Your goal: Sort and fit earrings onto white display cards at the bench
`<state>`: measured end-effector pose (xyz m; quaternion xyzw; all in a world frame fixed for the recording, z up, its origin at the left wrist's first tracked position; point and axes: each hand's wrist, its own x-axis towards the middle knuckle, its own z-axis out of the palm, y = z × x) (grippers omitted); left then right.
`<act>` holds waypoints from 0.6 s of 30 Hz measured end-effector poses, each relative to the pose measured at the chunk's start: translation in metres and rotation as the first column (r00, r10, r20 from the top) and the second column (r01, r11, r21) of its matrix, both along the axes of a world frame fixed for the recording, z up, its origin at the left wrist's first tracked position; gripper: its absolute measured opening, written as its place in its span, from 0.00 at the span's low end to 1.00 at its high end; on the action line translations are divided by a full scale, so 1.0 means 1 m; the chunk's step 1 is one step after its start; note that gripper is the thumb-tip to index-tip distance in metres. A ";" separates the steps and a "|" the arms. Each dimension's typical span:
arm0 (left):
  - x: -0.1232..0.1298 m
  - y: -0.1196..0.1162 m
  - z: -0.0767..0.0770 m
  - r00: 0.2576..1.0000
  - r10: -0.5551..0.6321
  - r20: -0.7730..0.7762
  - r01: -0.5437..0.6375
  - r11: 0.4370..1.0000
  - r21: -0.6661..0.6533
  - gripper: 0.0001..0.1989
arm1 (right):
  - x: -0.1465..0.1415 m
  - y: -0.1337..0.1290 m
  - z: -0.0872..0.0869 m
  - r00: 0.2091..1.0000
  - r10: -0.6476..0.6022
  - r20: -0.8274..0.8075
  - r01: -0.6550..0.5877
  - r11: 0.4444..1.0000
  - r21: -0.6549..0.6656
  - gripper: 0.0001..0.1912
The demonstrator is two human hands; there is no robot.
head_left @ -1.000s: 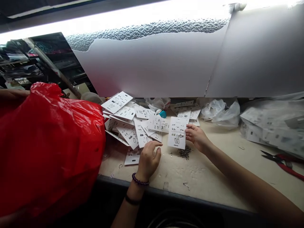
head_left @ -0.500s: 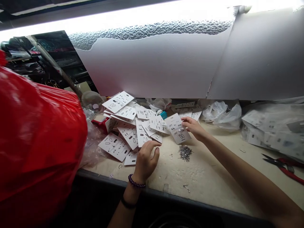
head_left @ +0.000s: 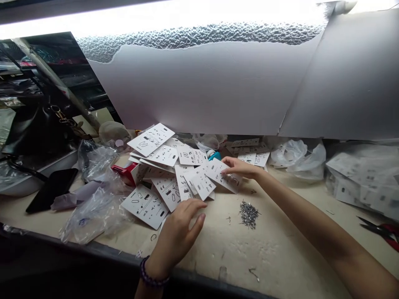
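My right hand (head_left: 239, 167) grips a white earring card (head_left: 218, 171) by its upper right part, thumb on its face. The card lies tilted at the right edge of a loose pile of similar cards (head_left: 151, 140), which carry small metal earrings and printed text. My left hand (head_left: 179, 234) hovers at the near side of the pile, fingers stretched and thumb apart, holding nothing. A purple beaded bracelet (head_left: 152, 274) circles its wrist. Right of the pile, a small heap of metal earring pieces (head_left: 248, 214) rests on the tabletop.
Red-handled pliers (head_left: 382, 232) and a clear bag of cards (head_left: 364, 178) lie at the right. White plastic bags (head_left: 296, 158) sit at the back. On the left are crumpled clear plastic (head_left: 93, 216), a black phone (head_left: 51, 190), a black handbag (head_left: 31, 128) and a red box (head_left: 124, 172).
My right hand has moved the earring card left onto the pile's edge. The large red plastic bag has left the view at left, uncovering the phone and handbag. The camera view has shifted.
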<state>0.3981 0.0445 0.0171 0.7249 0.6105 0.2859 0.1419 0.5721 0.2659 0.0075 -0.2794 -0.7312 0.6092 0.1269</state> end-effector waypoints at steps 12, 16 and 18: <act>-0.043 0.008 0.029 0.979 -0.163 -0.124 0.147 0.980 -0.132 0.14 | 0.040 -0.007 0.028 0.818 -0.565 -0.110 0.546 0.822 -0.165 0.21; -0.057 0.017 0.044 0.960 -0.176 -0.216 0.175 0.984 -0.023 0.15 | 0.058 -0.001 0.030 0.480 -0.876 -0.043 0.847 0.475 -0.238 0.14; -0.061 0.022 0.050 0.951 -0.205 -0.229 0.212 0.977 0.007 0.15 | 0.057 0.007 0.023 0.423 -0.903 -0.077 0.880 0.430 -0.200 0.12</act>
